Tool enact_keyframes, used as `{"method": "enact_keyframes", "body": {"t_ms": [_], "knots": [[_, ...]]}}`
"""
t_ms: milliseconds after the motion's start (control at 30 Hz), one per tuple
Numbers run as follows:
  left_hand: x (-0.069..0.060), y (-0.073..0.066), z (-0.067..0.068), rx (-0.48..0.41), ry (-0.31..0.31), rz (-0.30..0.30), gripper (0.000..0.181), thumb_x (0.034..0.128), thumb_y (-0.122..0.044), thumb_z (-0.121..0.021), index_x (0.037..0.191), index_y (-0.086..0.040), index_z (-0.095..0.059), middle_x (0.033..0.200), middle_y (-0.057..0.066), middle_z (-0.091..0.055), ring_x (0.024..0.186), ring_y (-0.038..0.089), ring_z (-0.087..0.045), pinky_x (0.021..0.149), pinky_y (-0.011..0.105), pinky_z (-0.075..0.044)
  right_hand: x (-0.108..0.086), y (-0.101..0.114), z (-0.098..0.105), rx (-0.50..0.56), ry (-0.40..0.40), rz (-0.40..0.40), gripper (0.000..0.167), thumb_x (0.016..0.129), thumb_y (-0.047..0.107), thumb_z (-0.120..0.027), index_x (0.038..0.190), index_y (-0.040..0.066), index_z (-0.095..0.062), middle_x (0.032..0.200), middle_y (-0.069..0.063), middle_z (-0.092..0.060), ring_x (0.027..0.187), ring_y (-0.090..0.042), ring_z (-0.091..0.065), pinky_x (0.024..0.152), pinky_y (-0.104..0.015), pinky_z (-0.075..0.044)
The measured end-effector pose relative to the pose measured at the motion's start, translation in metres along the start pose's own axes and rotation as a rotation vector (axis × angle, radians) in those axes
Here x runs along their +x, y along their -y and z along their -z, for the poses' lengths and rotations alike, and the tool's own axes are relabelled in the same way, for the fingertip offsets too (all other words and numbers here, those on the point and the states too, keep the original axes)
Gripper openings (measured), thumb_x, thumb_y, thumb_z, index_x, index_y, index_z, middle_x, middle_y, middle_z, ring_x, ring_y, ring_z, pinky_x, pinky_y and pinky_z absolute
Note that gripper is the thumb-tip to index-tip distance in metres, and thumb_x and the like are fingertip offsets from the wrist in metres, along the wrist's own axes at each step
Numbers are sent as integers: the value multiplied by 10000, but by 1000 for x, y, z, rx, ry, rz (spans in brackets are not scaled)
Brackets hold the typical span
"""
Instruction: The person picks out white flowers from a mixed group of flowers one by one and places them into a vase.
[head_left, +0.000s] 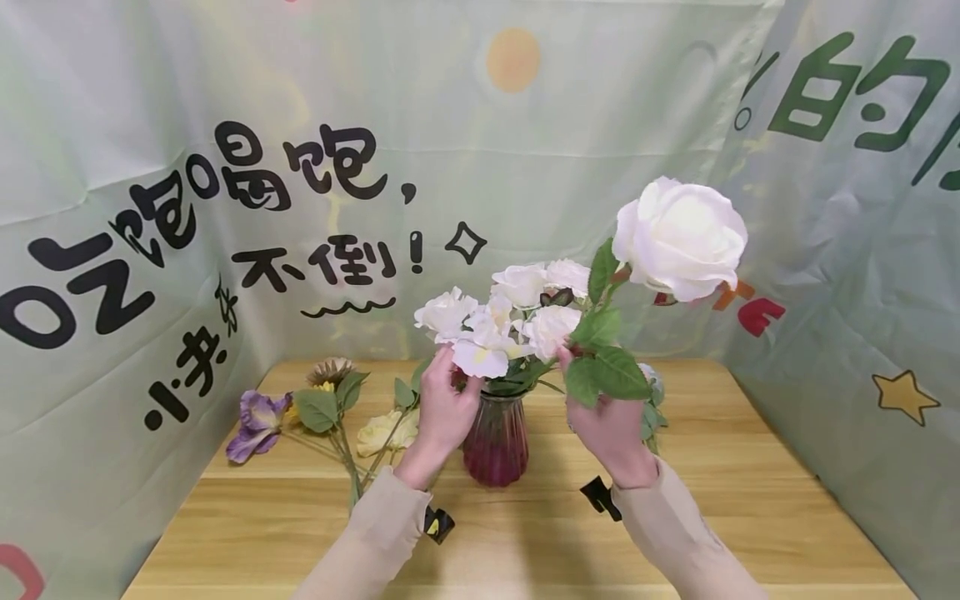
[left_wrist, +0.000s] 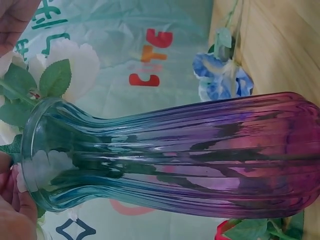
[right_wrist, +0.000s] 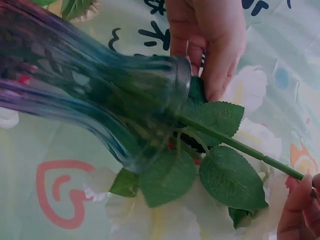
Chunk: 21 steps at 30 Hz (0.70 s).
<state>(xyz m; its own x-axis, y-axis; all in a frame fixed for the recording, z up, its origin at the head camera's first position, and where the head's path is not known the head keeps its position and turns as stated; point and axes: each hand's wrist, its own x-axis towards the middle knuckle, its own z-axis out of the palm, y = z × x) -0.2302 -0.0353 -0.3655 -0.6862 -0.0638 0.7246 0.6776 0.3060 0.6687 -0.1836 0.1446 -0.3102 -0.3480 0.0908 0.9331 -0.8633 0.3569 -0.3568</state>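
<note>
A ribbed glass vase [head_left: 496,442], teal at the mouth and pink-purple at the base, stands upright on the table, with several white flowers [head_left: 551,329] in its mouth. My right hand [head_left: 611,433] pinches the green stem [right_wrist: 230,140] of a large white rose [head_left: 678,237]. That stem runs into the vase mouth, and the bloom leans out to the right. On the vase's other side, my left hand [head_left: 447,404] holds the white blooms at the rim between thumb and fingers. In the left wrist view, its fingers [left_wrist: 17,215] lie close against the glass rim.
Left of the vase lie a purple flower [head_left: 258,425], a brownish bloom [head_left: 330,372] and a pale yellow rose [head_left: 387,432]. A blue flower [left_wrist: 220,75] lies on the right, partly behind my right hand in the head view. Printed cloth walls [head_left: 637,100] enclose the wooden table [head_left: 720,500].
</note>
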Motion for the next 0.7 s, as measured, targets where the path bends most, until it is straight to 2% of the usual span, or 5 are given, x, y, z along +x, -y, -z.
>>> {"method": "enact_keyframes", "body": {"t_ms": [133, 267, 467, 567, 700], "knots": [[0, 0, -1, -24, -4, 13, 251, 858, 73, -669, 1106, 35, -668, 1026, 185, -699, 863, 260, -657, 734, 296, -612, 3, 0, 3, -10, -4, -20, 241, 752, -274, -664, 967, -166, -638, 872, -302, -673, 944, 70, -640, 833, -121, -537], [0, -1, -1, -46, -4, 27, 250, 858, 92, -645, 1104, 43, -659, 1016, 200, -685, 870, 256, -656, 738, 342, -632, 3, 0, 3, -23, 28, -38, 230, 771, -250, -673, 973, -142, -662, 901, -291, -697, 965, 73, -646, 849, -125, -540], [-1, -3, -2, -53, -4, 30, 214, 886, 69, -649, 1097, 38, -662, 1016, 195, -684, 898, 246, -653, 756, 322, -631, 6, 0, 4, -22, 30, 1, 198, 792, -212, -686, 979, -161, -645, 889, -304, -683, 949, 50, -655, 848, -107, -529], [-2, -3, -2, -15, -4, -22, 168, 887, 50, -661, 1053, 23, -664, 969, 175, -677, 881, 234, -631, 733, 273, -610, 6, 1, 5, -38, 31, 13, 217, 797, -196, -692, 1003, -165, -634, 899, -308, -681, 972, 59, -649, 869, -100, -523], [-6, -2, -1, 47, 6, -175, 102, 866, 27, -700, 953, -3, -655, 882, 129, -654, 827, 226, -618, 692, 246, -579, 3, 1, 5, -74, 58, 1, 275, 757, -243, -684, 1015, -156, -646, 916, -294, -704, 1006, 102, -625, 882, -95, -523]]}}
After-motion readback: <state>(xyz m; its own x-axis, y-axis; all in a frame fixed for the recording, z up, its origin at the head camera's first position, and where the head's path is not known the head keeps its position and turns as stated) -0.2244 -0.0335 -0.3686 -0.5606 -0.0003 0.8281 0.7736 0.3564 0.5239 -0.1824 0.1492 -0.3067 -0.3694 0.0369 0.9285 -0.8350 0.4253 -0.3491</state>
